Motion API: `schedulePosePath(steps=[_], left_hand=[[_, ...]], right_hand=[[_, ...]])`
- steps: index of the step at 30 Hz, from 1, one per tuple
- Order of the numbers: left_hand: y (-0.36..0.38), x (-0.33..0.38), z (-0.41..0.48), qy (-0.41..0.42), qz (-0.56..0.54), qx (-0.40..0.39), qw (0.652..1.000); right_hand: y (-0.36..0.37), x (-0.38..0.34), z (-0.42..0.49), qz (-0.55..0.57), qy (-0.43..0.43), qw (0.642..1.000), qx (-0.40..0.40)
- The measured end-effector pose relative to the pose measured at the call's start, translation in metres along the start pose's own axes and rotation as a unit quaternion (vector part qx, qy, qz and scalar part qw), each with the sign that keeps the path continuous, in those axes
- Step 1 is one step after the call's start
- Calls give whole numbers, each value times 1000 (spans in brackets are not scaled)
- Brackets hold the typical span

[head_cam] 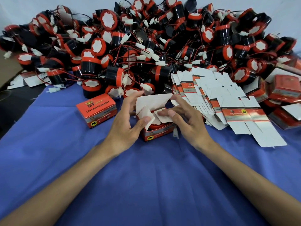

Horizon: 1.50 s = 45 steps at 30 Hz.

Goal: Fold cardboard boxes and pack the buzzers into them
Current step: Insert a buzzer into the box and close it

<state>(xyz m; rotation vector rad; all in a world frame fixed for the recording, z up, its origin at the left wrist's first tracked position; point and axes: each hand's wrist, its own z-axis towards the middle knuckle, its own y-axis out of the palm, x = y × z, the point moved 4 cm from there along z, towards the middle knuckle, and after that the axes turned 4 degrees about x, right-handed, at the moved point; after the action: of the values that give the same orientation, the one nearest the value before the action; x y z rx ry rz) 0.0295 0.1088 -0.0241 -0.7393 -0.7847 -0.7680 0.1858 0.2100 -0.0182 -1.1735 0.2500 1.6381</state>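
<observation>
Two bare hands meet over one small red cardboard box with black lettering (157, 133), which stands upright on the blue cloth of the counter (146, 185), in the middle, just before the big heap. Its white top flaps are open, and the red rim of a round buzzer (154, 126) shows inside. A white plastic connector (175, 133) hangs outside the box's right wall.

The left grip (128, 118) grasps the box top: its thumb lies on the small left side flap and its fingers curl behind the tall white lid flap (153, 101). The right grip (184, 119) is released, clasping nothing; its thumb lies flat on the right side flap, and the other fingers are loosely bent above it.

Left of the hands, apart from them, sits a second red cardboard box, closed (97, 110). Behind everything rises a wide heap of black-and-red round buzzers with red and black wires and white plugs (146, 46). Right of the hands lies a slanted stack of flat, unfolded white-and-red box blanks (228, 101), and beyond it, at the right edge, are several more red boxes (285, 90).
</observation>
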Motion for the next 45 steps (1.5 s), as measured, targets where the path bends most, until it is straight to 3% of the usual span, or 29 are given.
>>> schedulePosePath(steps=[7,18,28,34,45], left_hand=[[0,6,0,80,27,-6,996],[2,10,-1,137,57,-10,989],[2,15,-7,138,120,-45,982],[4,14,-4,118,150,-24,981],[0,12,-1,67,68,-48,994]], right_hand=[[1,-6,0,47,8,999,1],[1,-5,-1,-10,-31,999,3],[-1,-4,-2,-22,-21,999,-17],[-2,-4,-2,-20,-25,999,-26],[0,-7,-2,51,20,997,-46]])
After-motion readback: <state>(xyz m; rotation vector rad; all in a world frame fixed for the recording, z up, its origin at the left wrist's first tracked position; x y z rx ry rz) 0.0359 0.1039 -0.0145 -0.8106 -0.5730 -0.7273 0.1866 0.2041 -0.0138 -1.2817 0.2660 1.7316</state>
